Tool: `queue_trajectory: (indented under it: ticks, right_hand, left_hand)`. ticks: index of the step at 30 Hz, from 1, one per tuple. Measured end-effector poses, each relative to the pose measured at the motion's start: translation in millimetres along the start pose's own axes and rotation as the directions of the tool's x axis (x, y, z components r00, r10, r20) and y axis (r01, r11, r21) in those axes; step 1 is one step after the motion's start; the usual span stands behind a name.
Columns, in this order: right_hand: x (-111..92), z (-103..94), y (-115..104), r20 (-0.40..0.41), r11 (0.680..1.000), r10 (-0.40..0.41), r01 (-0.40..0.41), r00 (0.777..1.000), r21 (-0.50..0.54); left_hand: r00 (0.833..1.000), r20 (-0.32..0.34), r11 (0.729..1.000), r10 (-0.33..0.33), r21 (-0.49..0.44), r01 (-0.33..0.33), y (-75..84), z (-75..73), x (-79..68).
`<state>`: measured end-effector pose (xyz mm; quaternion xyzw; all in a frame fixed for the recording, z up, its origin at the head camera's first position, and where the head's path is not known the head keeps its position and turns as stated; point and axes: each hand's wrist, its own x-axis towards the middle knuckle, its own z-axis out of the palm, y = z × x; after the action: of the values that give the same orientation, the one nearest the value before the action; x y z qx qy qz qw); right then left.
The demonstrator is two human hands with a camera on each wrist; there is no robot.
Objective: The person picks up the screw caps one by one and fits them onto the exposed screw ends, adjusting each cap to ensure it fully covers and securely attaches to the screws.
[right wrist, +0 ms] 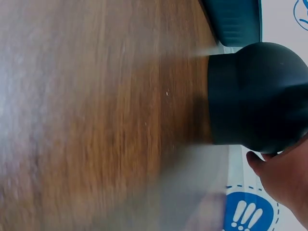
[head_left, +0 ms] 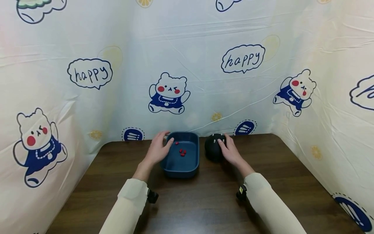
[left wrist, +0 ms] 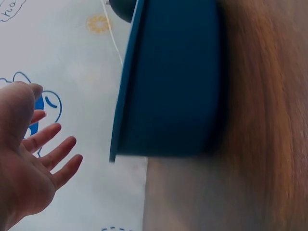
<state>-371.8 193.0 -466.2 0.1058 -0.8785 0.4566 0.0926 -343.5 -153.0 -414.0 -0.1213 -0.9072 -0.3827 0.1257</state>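
On the table, a dark blue rectangular tray (head_left: 179, 165) holds several small red pieces (head_left: 182, 151). My left hand (head_left: 157, 149) is beside the tray's far left rim, the thumb overlapping that rim in the head view. Its fingers are spread in the left wrist view, where the hand (left wrist: 33, 159) appears apart from the tray wall (left wrist: 173, 82). To the tray's right stands a black rounded object (head_left: 212, 151) with a ball-shaped top and a short cylindrical base (right wrist: 224, 98). My right hand (head_left: 230, 151) grips its right side, thumb on top; the other fingers are mostly hidden.
The brown wooden table (head_left: 198, 208) ends just behind the tray and the black object. A white printed curtain (head_left: 201, 94) hangs around its back and sides. Dark wrist cameras (head_left: 152, 196) sit at both sleeves.
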Motion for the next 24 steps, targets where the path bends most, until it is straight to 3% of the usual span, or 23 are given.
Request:
queue_trajectory:
  ticks: [5,11,24]
  right_hand:
    - [1.0,3.7,1.6,-0.011,1.0,0.005,-0.005,1.0,-0.002]
    - [0.0,4.9,2.4,0.003,1.0,-0.004,0.004,1.0,0.001]
    - [0.7,7.9,3.2,-0.014,1.0,-0.012,0.012,1.0,-0.019]
  left_hand:
    - [1.0,0.026,1.0,0.014,0.006,-0.014,4.3,8.2,7.8]
    - [0.996,0.087,0.998,-0.016,0.058,0.011,6.4,16.0,17.3]
    - [0.969,0.233,0.978,-0.078,0.206,0.029,6.0,39.5,42.3]
